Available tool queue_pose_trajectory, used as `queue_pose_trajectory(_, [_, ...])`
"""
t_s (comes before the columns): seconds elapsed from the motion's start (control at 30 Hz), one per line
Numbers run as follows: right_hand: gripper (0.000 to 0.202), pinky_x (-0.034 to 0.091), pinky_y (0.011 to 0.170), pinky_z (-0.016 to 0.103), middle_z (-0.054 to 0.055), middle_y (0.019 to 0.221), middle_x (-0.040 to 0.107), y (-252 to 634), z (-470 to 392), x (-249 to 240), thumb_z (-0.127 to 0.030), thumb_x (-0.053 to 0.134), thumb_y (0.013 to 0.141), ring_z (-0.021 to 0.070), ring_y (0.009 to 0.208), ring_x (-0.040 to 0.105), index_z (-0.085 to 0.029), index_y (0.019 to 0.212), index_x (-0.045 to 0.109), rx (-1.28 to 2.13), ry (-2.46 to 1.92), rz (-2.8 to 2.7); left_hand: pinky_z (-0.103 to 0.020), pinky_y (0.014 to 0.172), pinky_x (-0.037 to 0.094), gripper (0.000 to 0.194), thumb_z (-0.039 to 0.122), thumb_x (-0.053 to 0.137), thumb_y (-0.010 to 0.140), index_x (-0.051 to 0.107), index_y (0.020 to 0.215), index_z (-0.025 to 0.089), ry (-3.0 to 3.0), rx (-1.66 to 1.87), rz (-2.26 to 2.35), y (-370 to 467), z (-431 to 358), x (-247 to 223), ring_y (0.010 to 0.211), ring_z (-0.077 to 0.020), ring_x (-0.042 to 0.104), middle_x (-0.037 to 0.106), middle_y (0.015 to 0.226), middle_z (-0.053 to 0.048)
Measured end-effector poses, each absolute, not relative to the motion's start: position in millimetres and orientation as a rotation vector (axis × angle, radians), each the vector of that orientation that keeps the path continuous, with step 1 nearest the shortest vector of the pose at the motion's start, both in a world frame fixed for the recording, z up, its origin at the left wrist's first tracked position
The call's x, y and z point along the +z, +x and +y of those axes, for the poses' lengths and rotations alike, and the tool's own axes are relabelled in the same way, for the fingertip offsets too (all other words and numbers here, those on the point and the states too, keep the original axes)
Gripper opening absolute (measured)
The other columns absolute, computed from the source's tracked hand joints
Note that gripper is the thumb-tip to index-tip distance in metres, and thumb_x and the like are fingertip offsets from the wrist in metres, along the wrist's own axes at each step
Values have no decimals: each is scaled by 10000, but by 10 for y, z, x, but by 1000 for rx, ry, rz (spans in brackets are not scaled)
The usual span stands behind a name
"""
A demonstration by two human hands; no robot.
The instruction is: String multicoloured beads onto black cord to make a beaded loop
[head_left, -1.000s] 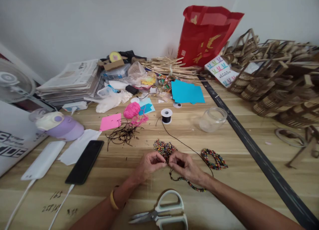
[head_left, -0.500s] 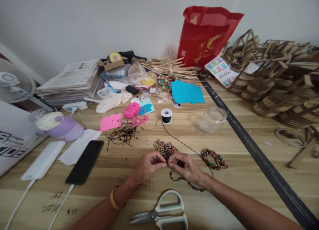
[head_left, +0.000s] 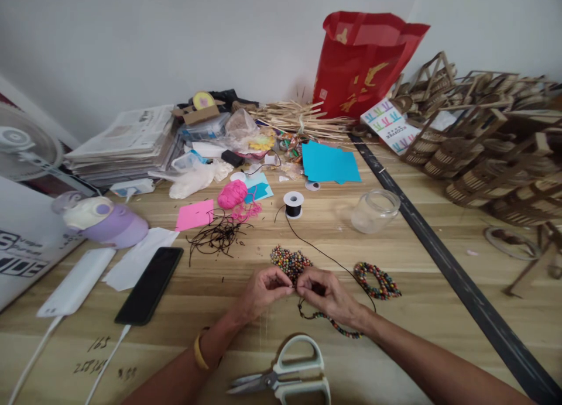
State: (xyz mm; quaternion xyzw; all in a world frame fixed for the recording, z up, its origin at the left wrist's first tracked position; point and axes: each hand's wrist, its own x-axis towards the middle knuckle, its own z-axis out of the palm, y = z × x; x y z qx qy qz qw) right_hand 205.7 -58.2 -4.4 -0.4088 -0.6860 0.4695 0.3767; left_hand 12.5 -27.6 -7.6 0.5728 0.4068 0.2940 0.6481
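Note:
My left hand (head_left: pixel 263 289) is closed in a pinch, its thumb and index fingertips meeting over something too small to make out. Right against it, my right hand (head_left: pixel 328 292) pinches the black cord (head_left: pixel 322 250). A strand of strung multicoloured beads (head_left: pixel 341 330) on this cord lies below my right hand. Just beyond both hands is a pile of loose beads (head_left: pixel 287 260). The cord runs back to a white spool (head_left: pixel 294 205) wound with black. To the right lies a coiled beaded string (head_left: pixel 381 283). Scissors (head_left: pixel 281 377) with white handles rest nearest me.
A glass jar (head_left: pixel 374 212) stands right of the spool. Black cord pieces (head_left: pixel 219 234), pink yarn (head_left: pixel 232 194) and a phone (head_left: pixel 149 286) lie leftward. Stacked newspapers (head_left: pixel 127 138), a red bag (head_left: pixel 366 65) and small woven baskets (head_left: pixel 478 177) line the back and right.
Hardly anything differs. Both hands keep their pinch in the same spot, with only a very slight shift at the fingertips.

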Motion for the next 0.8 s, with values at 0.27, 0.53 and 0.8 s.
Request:
queue_pose_trajectory(0.27, [209,350,564,231,-2,654,506,2065,-580,-65,-308,536,883,123,612,442,-156,751,589,1212,-1038,-1767,-218,628,405,242,308,770,634,645,711,115,1284,667,932,138,-279,-48,644,-112,539,629,675,-16])
queue_pose_trajectory(0.53, [248,357,556,234,10,664,524,2053,-577,-59,-341,526,889,129,620,453,-158,732,583,1196,-1038,-1771,-215,623,404,252,326,769,641,647,721,120,1287,670,906,132,-279,-85,638,-110,542,632,673,-14])
queue_pose_trajectory(0.8, [226,356,558,232,8,667,524,2060,-576,-68,-319,530,884,128,619,452,-157,735,582,1194,-1040,-1789,-218,631,412,236,306,766,647,651,725,115,1290,669,905,133,-275,-69,647,-113,550,640,683,-21])
